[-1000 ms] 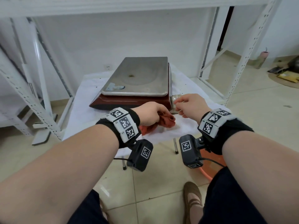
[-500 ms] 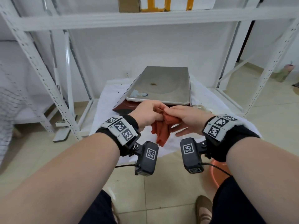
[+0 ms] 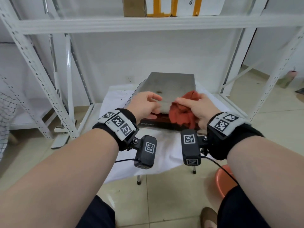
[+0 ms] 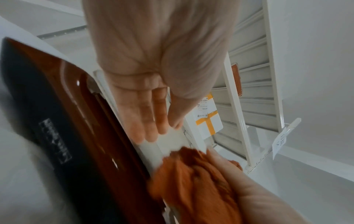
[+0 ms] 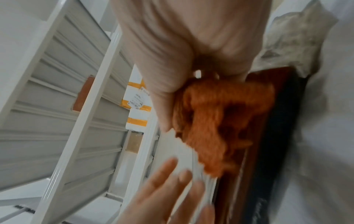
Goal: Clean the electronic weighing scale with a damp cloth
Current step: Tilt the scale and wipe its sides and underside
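- Over the near edge of the scale (image 3: 171, 87): right hand (image 3: 196, 107) gripping the bunched red cloth (image 3: 179, 112).
- Beside the cloth, over the scale's near-left: left hand (image 3: 144, 104) hovering, fingers straight, holding nothing.

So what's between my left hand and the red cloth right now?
Only bare steel pan; in the head view, left hand and cloth are apart.
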Available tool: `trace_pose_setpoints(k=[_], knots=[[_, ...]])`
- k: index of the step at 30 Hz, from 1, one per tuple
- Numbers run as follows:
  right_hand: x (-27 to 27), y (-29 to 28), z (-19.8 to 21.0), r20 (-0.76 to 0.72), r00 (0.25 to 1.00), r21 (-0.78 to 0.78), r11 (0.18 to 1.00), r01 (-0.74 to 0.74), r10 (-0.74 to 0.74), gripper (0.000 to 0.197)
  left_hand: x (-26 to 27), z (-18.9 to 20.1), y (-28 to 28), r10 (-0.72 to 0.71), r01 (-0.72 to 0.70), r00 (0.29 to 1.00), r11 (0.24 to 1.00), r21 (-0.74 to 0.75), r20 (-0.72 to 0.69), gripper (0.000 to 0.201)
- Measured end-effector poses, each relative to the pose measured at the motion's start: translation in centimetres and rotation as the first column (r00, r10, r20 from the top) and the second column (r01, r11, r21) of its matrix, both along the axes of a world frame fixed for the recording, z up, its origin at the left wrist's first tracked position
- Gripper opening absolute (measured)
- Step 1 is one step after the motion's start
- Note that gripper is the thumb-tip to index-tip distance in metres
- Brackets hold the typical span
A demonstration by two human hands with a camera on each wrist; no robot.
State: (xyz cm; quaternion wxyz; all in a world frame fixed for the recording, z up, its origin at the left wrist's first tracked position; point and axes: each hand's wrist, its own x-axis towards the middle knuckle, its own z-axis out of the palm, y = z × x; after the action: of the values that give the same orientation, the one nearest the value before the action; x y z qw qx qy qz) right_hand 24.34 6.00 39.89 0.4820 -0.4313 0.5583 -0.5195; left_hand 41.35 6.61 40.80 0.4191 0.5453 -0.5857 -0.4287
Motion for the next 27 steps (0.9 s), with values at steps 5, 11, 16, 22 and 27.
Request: trace_pose_setpoints(k=[5,11,16,22,27], knots=[[-2.4,-1.4,0.5,-0.549,0.798,-0.161,0.968,0.193,-0.250,0.050,3.1,-0.4,-2.8,0.256,-0.224,0.945,0.960,-0.169,0.202,0.022],[-1.0,-3.4,-1.0,-0.858,0.477,-0.170,0.982,0.082,-0.189,0.032,5.9,-1.7,-4.1,0.320,-0.272,0.745,0.947,-0.171,0.586,0.030],[1.7,-3.9,-2.0,-0.916,0.360,-0.167,0.984,0.054,-0.176,0.042,6.7,-2.1,-3.9,0.248,-0.199,0.731,0.969,-0.150,0.635,0.038],[6.1,-4.0,-2.5,-0.948,0.266,-0.210,0.971,-0.114,-0.173,0.050,8.2,-2.5,-4.5,0.162,-0.102,0.738,0.986,-0.129,0.655,0.044],[10.2,-4.6,-2.6,-0.965,0.222,-0.191,0.957,-0.217,-0.143,0.050,9.4,-2.9,-4.7,0.099,-0.030,0.774,0.992,-0.120,0.626,0.053]])
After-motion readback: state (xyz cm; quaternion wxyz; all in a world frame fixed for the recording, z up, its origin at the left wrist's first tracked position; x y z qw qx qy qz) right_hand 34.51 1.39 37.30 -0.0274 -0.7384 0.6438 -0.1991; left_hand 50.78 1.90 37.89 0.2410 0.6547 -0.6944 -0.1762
